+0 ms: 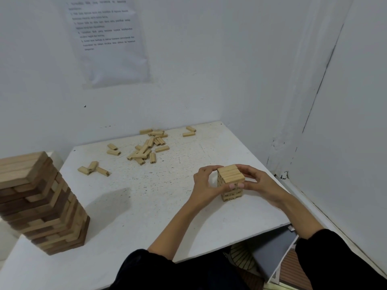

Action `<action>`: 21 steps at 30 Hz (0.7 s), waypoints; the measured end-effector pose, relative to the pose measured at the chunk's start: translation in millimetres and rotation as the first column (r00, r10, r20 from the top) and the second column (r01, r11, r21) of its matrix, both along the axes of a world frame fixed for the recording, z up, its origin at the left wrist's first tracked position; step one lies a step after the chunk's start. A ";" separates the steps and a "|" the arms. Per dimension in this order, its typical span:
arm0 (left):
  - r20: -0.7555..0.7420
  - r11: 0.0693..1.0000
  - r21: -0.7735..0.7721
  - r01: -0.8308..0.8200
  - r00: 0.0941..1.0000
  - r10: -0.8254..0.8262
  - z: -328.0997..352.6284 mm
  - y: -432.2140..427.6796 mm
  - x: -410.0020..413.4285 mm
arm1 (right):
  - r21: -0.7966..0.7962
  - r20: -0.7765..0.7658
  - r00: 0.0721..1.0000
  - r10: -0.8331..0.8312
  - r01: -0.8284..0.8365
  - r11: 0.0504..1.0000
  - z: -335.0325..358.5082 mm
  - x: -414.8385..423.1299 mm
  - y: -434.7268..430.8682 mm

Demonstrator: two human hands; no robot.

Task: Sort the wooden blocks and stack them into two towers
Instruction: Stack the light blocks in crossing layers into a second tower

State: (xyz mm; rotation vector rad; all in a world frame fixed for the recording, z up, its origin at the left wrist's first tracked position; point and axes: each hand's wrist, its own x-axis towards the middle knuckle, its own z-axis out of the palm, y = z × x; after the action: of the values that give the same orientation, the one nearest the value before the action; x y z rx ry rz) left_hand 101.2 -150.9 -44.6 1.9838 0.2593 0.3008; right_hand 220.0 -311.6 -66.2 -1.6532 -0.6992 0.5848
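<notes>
A small tower of pale wooden blocks (231,181) stands on the white table (146,206) at the right. My left hand (206,185) wraps its left side, fingers curled over the top edge. My right hand (256,182) cups its right side, thumb pressed on the front face. A tall tower of larger light and dark wooden blocks (39,204) stands at the left edge. Several small loose blocks (146,148) lie scattered at the back of the table.
White walls close the table at the back and right; a printed sheet (109,38) hangs on the back wall. More stray blocks lie at the back left (93,168) and back right (189,131). A grey panel (272,254) sits below the table's front right corner.
</notes>
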 end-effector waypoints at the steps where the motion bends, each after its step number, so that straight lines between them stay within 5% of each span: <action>1: -0.003 1.000 0.002 0.005 1.000 -0.005 0.2 0.3 0.2 | -0.005 0.001 1.000 0.004 -0.004 1.000 0.5 -0.1 0.1; 21: 0.029 0.996 -0.057 -0.071 0.997 0.073 11.4 34.7 3.2 | -0.022 0.122 0.993 -0.005 0.007 1.000 49.1 10.1 12.5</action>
State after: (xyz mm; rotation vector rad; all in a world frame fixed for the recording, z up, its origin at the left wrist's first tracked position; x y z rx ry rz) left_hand 104.4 -116.2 -33.2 1.9155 0.3163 0.3663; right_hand 230.1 -299.0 -17.0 -1.7217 -0.7784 0.4922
